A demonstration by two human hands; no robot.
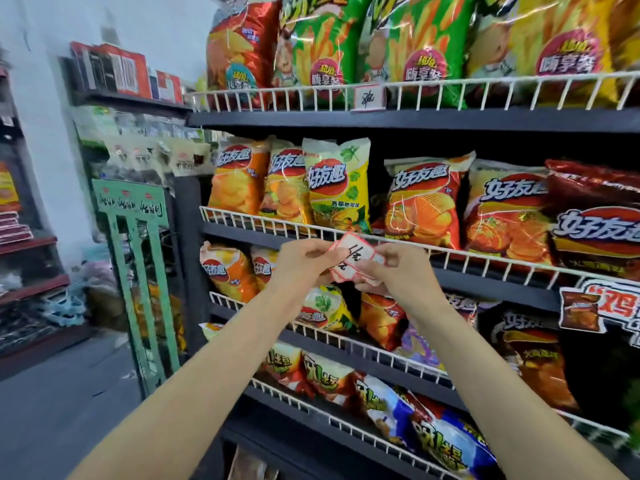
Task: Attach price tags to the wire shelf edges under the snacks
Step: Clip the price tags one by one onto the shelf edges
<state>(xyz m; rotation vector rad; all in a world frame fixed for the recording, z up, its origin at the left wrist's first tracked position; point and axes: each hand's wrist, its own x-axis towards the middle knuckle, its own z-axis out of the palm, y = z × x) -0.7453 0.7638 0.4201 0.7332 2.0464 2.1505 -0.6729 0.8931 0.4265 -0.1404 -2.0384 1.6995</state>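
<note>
Right, we're facing the snack rack, both arms raised in front of the second wire shelf edge (pixel 450 252). Our left hand (pixel 301 263) has its fingers curled, pinching the left corner of the top price tag (pixel 353 249), a white card with a red border and black handwriting. Our right hand (pixel 398 268) pinches the same tag from the right side, and below it we grip a small stack of further red-bordered tags (pixel 344 271), fanned out a little between the two hands. The top tag sits just in front of the white wire rail, tilted, close to the rail; whether it touches we cannot tell.

Behind that rail stand the chip bags: a yellow bag with green herbs (pixel 337 185) just above our hands, orange bags (pixel 424 202) to the right, a dark red bag (pixel 595 216) at the far right. Up on the top shelf's wire edge one tag is already hanging (pixel 369 97), under the green fries bags (pixel 322 46). Lower shelves carry more chips behind their own wire rails. Off to the left stands a green display stand (pixel 138 271) on the grey floor (pixel 69 393).
</note>
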